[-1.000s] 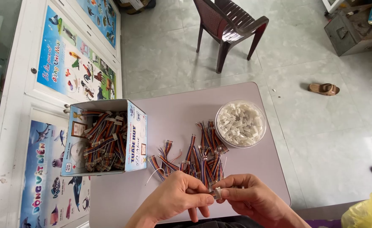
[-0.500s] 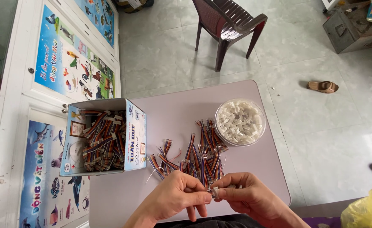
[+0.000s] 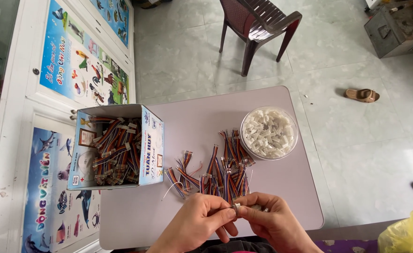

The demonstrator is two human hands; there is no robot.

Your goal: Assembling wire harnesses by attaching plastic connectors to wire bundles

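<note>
Hands are pinching: my left hand (image 3: pixel 201 220) and right hand (image 3: pixel 267 220) are gripping one wire bundle (image 3: pixel 235 199); the box (image 3: pixel 152 150) is holding many finished, the loose pile (image 3: pixel 211 171) is waiting.

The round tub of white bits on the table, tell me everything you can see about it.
The tub is a shallow round container of clear plastic, lidless and upright, filled almost to its rim with small white plastic pieces. It sits on the pale table, on the person's right side near the far edge. Loose coloured wire bundles lie beside it, their ends reaching its wall. No hand touches it.

Pale tiled floor (image 3: pixel 356 154), dark plastic chair (image 3: pixel 258 23), postered white cabinet doors (image 3: pixel 28 117).
</note>
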